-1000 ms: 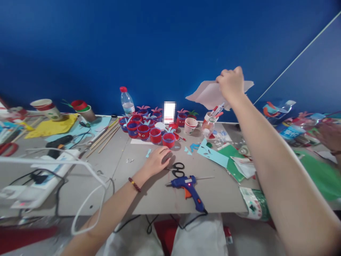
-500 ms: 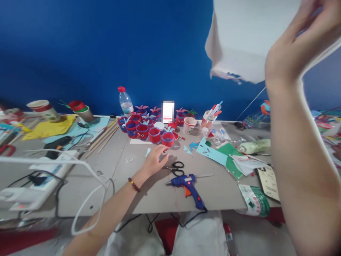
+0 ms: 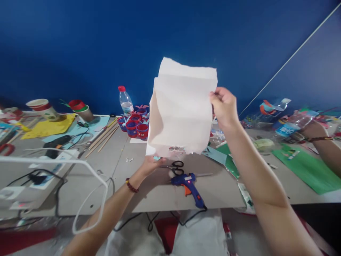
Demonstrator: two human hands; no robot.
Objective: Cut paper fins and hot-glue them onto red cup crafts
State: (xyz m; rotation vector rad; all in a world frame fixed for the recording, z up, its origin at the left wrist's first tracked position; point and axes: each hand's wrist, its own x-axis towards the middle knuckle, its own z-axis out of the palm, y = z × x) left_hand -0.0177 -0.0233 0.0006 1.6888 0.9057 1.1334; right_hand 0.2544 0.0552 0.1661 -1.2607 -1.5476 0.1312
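Note:
My right hand (image 3: 224, 106) is raised in front of me and pinches the right edge of a creased pale pink sheet (image 3: 181, 110), which hangs upright over the table. My left hand (image 3: 149, 164) reaches up under the sheet's lower left corner; its fingers are hidden behind the sheet. Just beyond it on the grey table (image 3: 149, 192) lie black scissors (image 3: 177, 168) and a blue hot glue gun (image 3: 188, 185) with its red light on. Red and blue decorated cups (image 3: 134, 126) stand behind the sheet, partly hidden.
A water bottle (image 3: 125, 101) stands at the blue wall. At the left are a white power strip (image 3: 32, 185), cables, wooden sticks (image 3: 102, 137) and paper cups (image 3: 44, 108). Green paper (image 3: 306, 167) and another person's forearm (image 3: 323, 144) are at the right.
My right hand has brought the pale sheet down from high at the right to the middle, in front of the cups. My left hand has lifted off the table toward the sheet's lower corner.

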